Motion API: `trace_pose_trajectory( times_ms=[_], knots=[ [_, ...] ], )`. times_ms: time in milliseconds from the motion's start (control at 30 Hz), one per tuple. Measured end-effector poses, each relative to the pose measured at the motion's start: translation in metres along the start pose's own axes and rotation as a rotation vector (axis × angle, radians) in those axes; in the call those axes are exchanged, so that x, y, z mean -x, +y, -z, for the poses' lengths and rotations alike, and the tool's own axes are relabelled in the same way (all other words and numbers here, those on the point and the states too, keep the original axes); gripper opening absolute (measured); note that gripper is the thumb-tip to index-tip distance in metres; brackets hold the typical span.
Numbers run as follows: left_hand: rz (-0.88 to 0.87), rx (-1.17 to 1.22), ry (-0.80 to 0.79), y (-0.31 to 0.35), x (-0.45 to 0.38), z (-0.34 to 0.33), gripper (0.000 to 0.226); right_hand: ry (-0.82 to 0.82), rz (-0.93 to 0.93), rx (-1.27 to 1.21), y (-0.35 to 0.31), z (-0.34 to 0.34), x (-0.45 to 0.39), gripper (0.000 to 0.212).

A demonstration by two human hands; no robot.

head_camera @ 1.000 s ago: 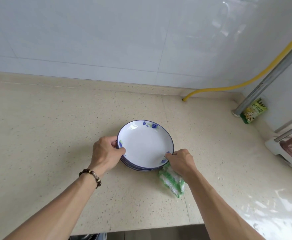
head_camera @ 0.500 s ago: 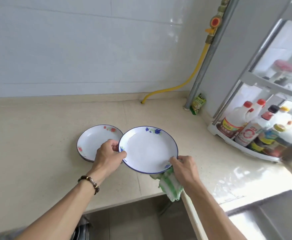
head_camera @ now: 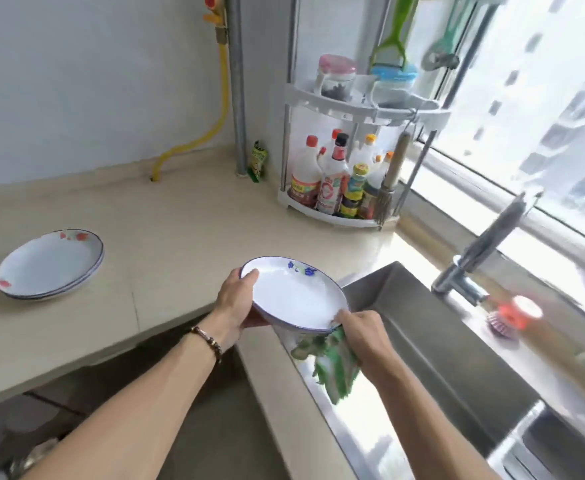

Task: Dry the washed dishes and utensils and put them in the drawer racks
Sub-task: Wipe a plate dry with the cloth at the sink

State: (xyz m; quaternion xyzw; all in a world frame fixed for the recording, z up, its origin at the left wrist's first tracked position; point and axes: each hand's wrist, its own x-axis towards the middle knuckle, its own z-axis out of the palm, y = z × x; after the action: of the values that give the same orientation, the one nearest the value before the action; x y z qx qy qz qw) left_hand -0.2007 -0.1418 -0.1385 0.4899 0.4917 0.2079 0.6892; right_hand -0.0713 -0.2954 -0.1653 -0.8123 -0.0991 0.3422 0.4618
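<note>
Above counter corner: left grip [head_camera: 237, 299] pinches plate [head_camera: 293, 297] rim; right grip [head_camera: 364, 336] pinches plate edge plus cloth [head_camera: 332, 365].

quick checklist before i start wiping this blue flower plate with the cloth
1. Left hand grips the plate by its rim: ok.
2. Right hand holds the other rim and the cloth: ok.
3. Cloth lies against the plate: not ok, it hangs below it.
4. Plate is clear of the counter, by the sink: ok.
5. Plate's underside is dry: cannot tell.
6. Stack of plates sits well back from the counter edge: ok.
</note>
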Motion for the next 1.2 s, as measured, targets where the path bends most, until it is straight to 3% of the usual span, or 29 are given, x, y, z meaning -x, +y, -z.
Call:
trace_pose_trajectory(
  times_ms=[200,333,633,733,833,900,967,1000,1067,1133,1200],
  knots=[
    [-0.102,-0.377,-0.107,0.007,0.025,-0.1,0.034,-0.024,-0.187,-0.144,0.048,0.063,0.008,0.024],
    [-0.2,-0.625,-0.166,0.011,0.038,-0.137,0.044,-0.039,-0.254,-0.219,0.067,0.079,0.013,0.01],
    [-0.361,-0.883,-0.149,0.013,0.051,-0.156,0.045,-0.111,-0.274,-0.304,0.077,0.084,0.013,0.011],
    [-0.391,-0.941,-0.169,0.017,0.046,-0.149,0.046,-0.062,-0.183,-0.103,0.078,0.081,0.011,0.032],
    [-0.367,-0.851,-0.217,0.023,0.039,-0.135,0.041,0.136,-0.045,0.069,0.074,0.091,0.014,0.043],
    [-0.366,-0.804,-0.232,0.025,0.039,-0.128,0.035,0.298,0.048,-0.035,0.062,0.1,0.023,0.035],
    [-0.37,-0.798,-0.251,0.024,0.041,-0.124,0.031,0.378,0.149,-0.141,0.047,0.103,0.028,0.055],
    [-0.377,-0.807,-0.262,0.022,0.043,-0.123,0.03,0.388,0.218,-0.163,0.039,0.103,0.028,0.054],
    [-0.39,-0.846,-0.279,0.019,0.047,-0.118,0.04,0.342,0.331,-0.149,0.024,0.092,0.026,0.041],
    [-0.406,-0.853,-0.31,0.016,0.051,-0.115,0.054,0.192,0.367,-0.092,0.012,0.077,0.024,0.048],
    [-0.419,-0.805,-0.35,0.015,0.056,-0.114,0.047,0.029,0.386,0.001,0.004,0.058,0.025,0.053]
  ],
)
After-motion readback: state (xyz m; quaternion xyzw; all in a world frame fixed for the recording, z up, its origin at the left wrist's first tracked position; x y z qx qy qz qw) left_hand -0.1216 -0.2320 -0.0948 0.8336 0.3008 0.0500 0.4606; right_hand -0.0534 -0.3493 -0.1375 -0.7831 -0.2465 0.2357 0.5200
